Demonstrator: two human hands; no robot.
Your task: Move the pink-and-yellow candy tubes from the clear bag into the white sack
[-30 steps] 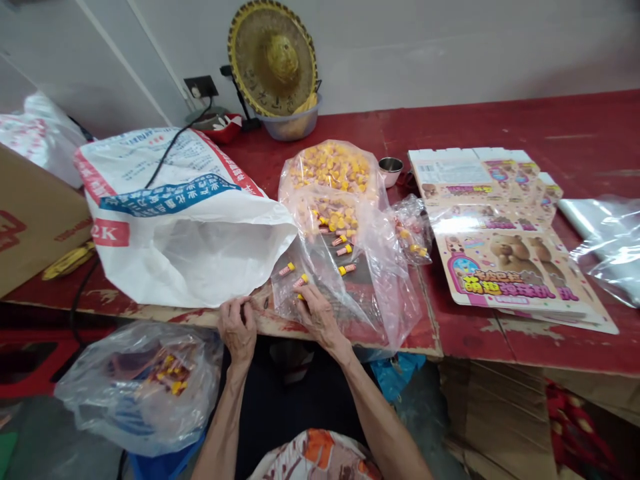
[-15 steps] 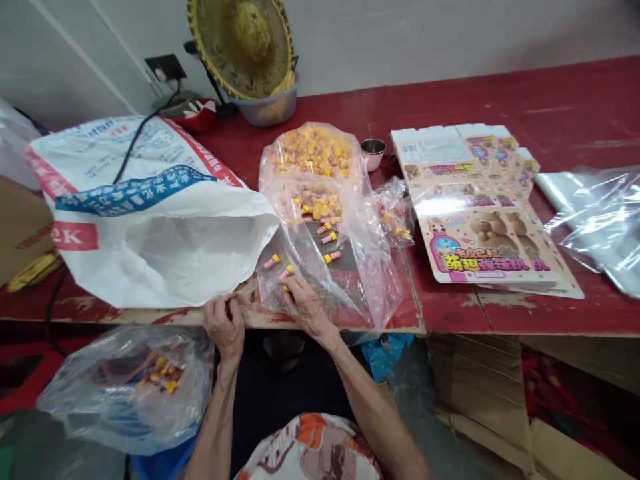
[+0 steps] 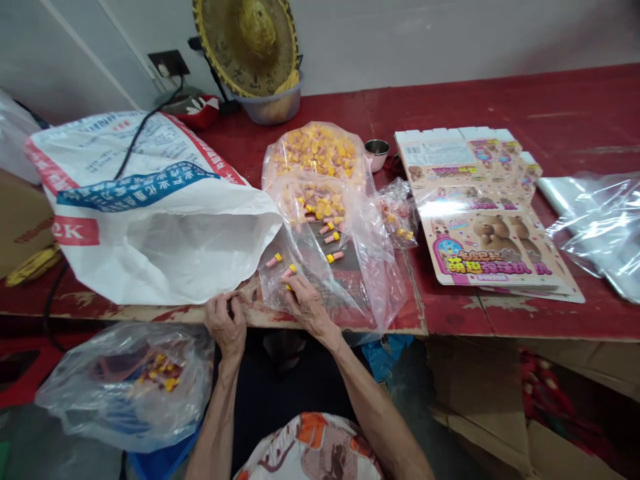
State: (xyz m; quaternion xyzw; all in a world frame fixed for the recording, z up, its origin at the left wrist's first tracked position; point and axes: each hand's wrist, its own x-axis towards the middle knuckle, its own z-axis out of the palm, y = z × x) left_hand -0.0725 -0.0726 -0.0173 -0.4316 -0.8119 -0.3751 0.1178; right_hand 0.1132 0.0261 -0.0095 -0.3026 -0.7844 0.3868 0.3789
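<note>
My left hand (image 3: 226, 323) rests at the table's front edge, beside the mouth of a large white woven sack (image 3: 115, 267). Its fingers are curled closed, and whatever they hold is hidden. At the front of a clear plastic bag (image 3: 370, 293), my right hand (image 3: 311, 308) has its fingertips closed on a small yellow-capped tube (image 3: 289, 287), mostly covered by the fingers. Another such tube (image 3: 289, 271) lies just beyond those fingertips, and one more (image 3: 274, 260) is to its left. Several tubes are scattered further in, before a heap of yellow-capped tubes (image 3: 320, 150) inside the bag.
Printed cardboard packs (image 3: 490, 267) are stacked on the right, near clear plastic sleeves (image 3: 600, 233). Behind stand a metal cup (image 3: 377, 155) and a straw hat (image 3: 245, 47) over a plastic basin (image 3: 273, 110). Below the edge hangs a clear bag (image 3: 100, 400) with more tubes.
The view has shifted very slightly. Both hands keep almost the same place and pose, and the tubes lie as before.
</note>
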